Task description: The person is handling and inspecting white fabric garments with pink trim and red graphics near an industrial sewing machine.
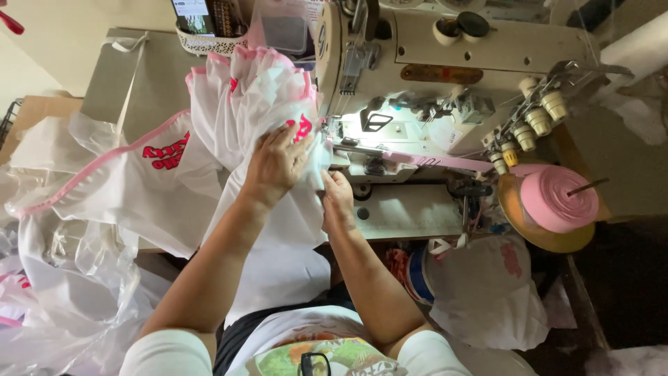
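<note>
White, thin, translucent plastic garment with pink edge binding and red print (229,139) is right under both hands, bunched up against the left end of the cream industrial sewing machine (445,63). Left hand (277,163) lies spread and flat on top of the gathered sheet, pressing it down rather than gripping. Right hand (337,198), just beside it on the machine side, pinches the sheet's edge between fingers and thumb, close to the lit needle area (372,125).

Judging by that, the step in hand is feeding the edge into the binder; the next move looks to call for keeping the edge straight and taut while both hands guide it forward together.

As for the lie of it: the garment's long axis runs from the person's lap, up past the hands and over to the far left, where the bound pink hem (90,167) trails across the worktop (132,76). The worked edge points toward the needle.

Further right of the hands, flat pink binding tape (435,161) stretches from the machine to a pink tape roll on a yellow disc (557,200). Beyond the hands, at the far edge, sits a white lace-patterned basket (205,42).
</note>
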